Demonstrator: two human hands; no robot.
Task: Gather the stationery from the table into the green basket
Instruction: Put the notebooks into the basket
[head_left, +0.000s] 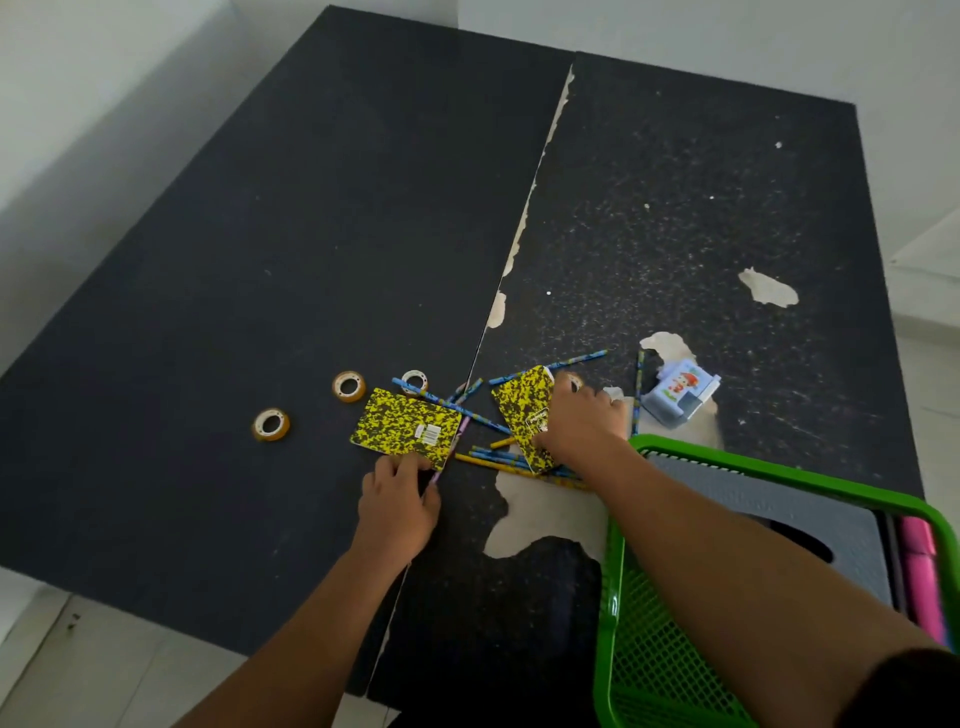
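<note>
Head view: left hand (397, 506), lower centre, pinches the near edge of one yellow-black notebook (406, 428). Right hand (582, 422) clasps a second notebook (524, 408), tilted over scattered pencils (498, 457). Three tape rolls (270, 424) lie left; green basket (779, 470) lower right.

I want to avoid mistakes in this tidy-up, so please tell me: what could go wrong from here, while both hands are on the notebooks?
1. Pencils lie under and beside both notebooks; lifting the right notebook with the right hand may scatter or roll them.
2. The left hand touches only the near edge of the left notebook, so it may slip.
3. The tape rolls lie far from the green basket and could be forgotten.
</note>
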